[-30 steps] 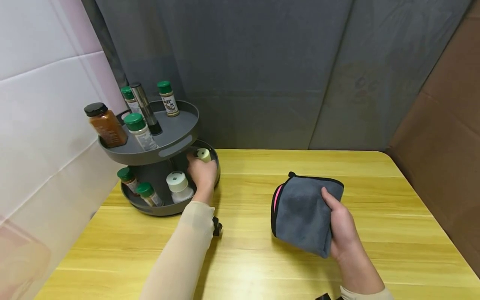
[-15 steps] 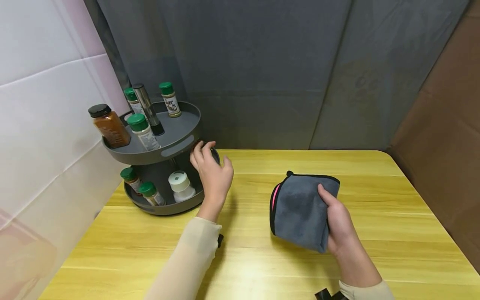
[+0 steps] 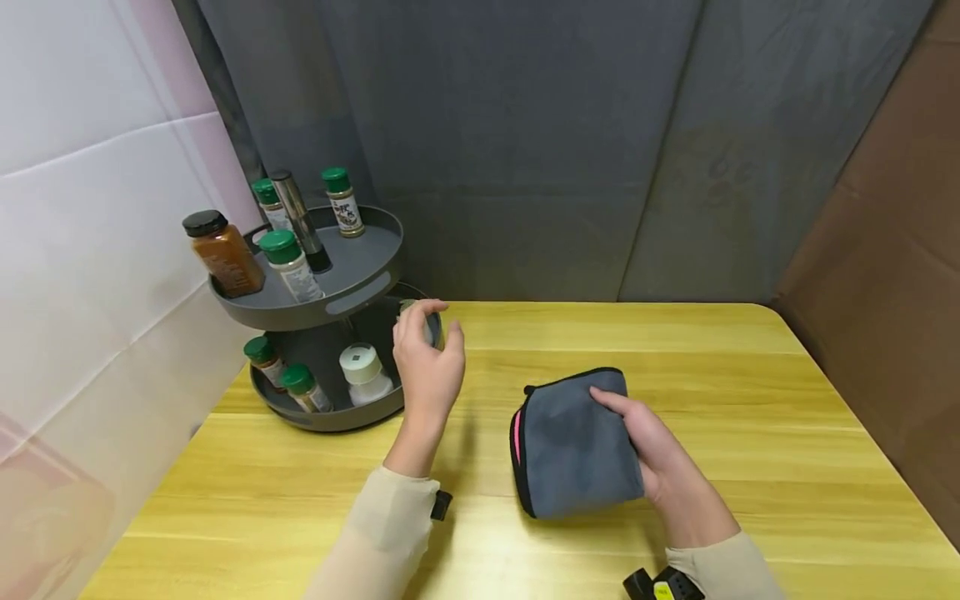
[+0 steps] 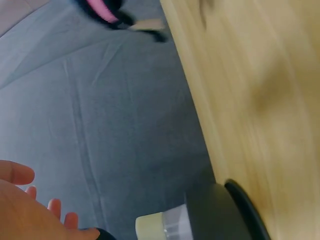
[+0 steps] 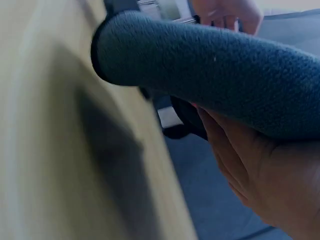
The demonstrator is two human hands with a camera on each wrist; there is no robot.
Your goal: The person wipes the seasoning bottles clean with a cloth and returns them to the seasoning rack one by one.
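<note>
My left hand (image 3: 427, 375) is raised beside the right side of the lower tier (image 3: 390, 406) of a grey two-tier spice turntable. Its fingers are loosely bent and hold nothing. Behind the fingers, a cream-capped container (image 4: 150, 227) stands on that tier, mostly hidden in the head view. My right hand (image 3: 667, 458) grips a folded grey cloth (image 3: 577, 450) by its right side, thumb on top and fingers underneath. Black trim borders the cloth, and a pink strip shows along its left fold. It is held above the wooden table (image 3: 750, 400).
On the upper tier (image 3: 360, 267) stand several green-capped spice jars, a steel cylinder (image 3: 300, 221) and a black-capped orange jar (image 3: 225, 254). Lower down are two green-capped jars and a white container (image 3: 365, 375). A grey curtain (image 3: 510, 150) hangs behind; brown cardboard (image 3: 900, 250) borders the right.
My left hand has let go of the cream-capped container and drawn back toward me, its fingers spreading. The right hand has carried the cloth leftward, turning it slightly.
</note>
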